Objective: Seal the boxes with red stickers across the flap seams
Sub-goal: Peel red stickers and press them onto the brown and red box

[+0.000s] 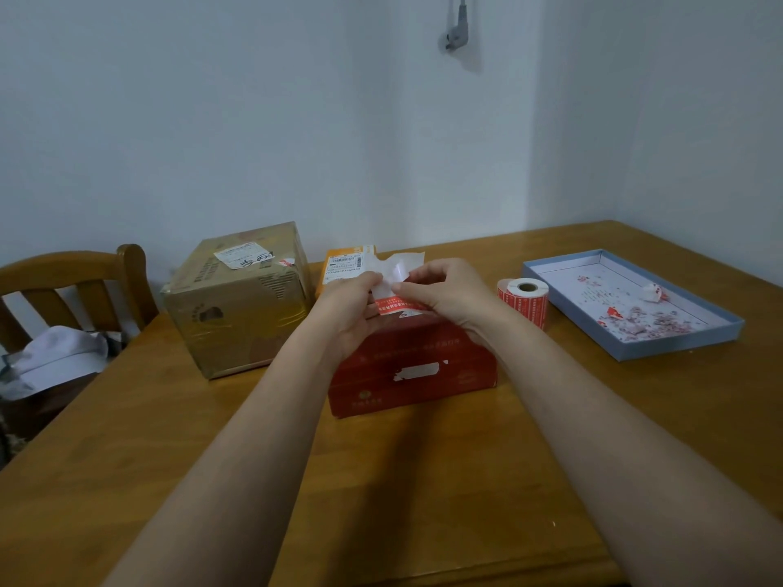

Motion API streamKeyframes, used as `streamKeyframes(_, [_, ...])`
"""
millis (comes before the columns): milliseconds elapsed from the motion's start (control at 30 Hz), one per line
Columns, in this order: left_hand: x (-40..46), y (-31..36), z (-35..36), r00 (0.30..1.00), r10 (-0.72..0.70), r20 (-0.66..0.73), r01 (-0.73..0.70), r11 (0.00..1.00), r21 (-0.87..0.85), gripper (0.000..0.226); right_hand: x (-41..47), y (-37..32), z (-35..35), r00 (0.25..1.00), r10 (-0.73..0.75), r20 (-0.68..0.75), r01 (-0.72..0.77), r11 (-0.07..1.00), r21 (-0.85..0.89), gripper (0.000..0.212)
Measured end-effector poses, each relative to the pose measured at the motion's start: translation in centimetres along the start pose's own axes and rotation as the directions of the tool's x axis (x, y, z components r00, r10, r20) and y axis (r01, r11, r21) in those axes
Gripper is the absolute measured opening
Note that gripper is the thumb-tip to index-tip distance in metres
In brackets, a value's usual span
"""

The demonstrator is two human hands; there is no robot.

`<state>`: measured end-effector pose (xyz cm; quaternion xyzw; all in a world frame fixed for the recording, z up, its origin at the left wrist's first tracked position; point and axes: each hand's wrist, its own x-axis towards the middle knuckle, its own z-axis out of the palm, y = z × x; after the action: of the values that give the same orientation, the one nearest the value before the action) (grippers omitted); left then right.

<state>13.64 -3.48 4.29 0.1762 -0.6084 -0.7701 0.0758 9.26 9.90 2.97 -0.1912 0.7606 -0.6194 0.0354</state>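
Note:
A flat red box (pixel 413 368) lies in the middle of the wooden table (pixel 423 480), with a torn white patch on its near side. Above its far edge both hands hold one red sticker (pixel 400 308) with its white backing strip (pixel 400 264) sticking up. My left hand (pixel 354 305) pinches the left part, and my right hand (pixel 449 296) pinches the right part. A brown taped cardboard box (pixel 239 298) stands to the left. An orange box (pixel 345 262) with a shipping label sits behind the hands, mostly hidden. A roll of red stickers (pixel 525 300) stands to the right.
A shallow blue-grey box lid (pixel 661 349) holding torn sticker scraps lies at the right. A wooden chair (pixel 72 281) with a white bag (pixel 55 358) on it stands off the table's left edge. White walls close off the back.

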Motion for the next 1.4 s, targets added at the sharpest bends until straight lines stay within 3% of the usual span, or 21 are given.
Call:
streamKeyframes(167, [0.1, 0.0, -0.1, 1.0, 0.0, -0.009, 0.0, 1.0, -0.002, 0.046, 0.2, 0.1, 0.1, 0.998, -0.021, -0.062, 0.016, 0.998, -0.069, 0.013])
streamKeyframes(500, [-0.4, 0.1, -0.4, 0.998, 0.036, 0.051, -0.037, 0.999, 0.022, 0.01, 0.4, 0.2, 0.7, 0.99, -0.056, -0.132, 0.032, 0.984, -0.178, 0.025])
streamKeyframes(700, [-0.5, 0.3, -0.1, 0.998, 0.05, 0.03, -0.051, 0.998, 0.037, 0.004, 0.6, 0.3, 0.8, 0.978, -0.054, -0.202, 0.006, 0.973, -0.231, 0.034])
streamKeyframes(1400, [-1.1, 0.5, 0.4, 0.999, 0.031, 0.03, -0.034, 0.992, 0.123, 0.009, 0.1, 0.0, 0.2, 0.966, 0.032, -0.257, -0.09, 0.972, -0.219, 0.035])
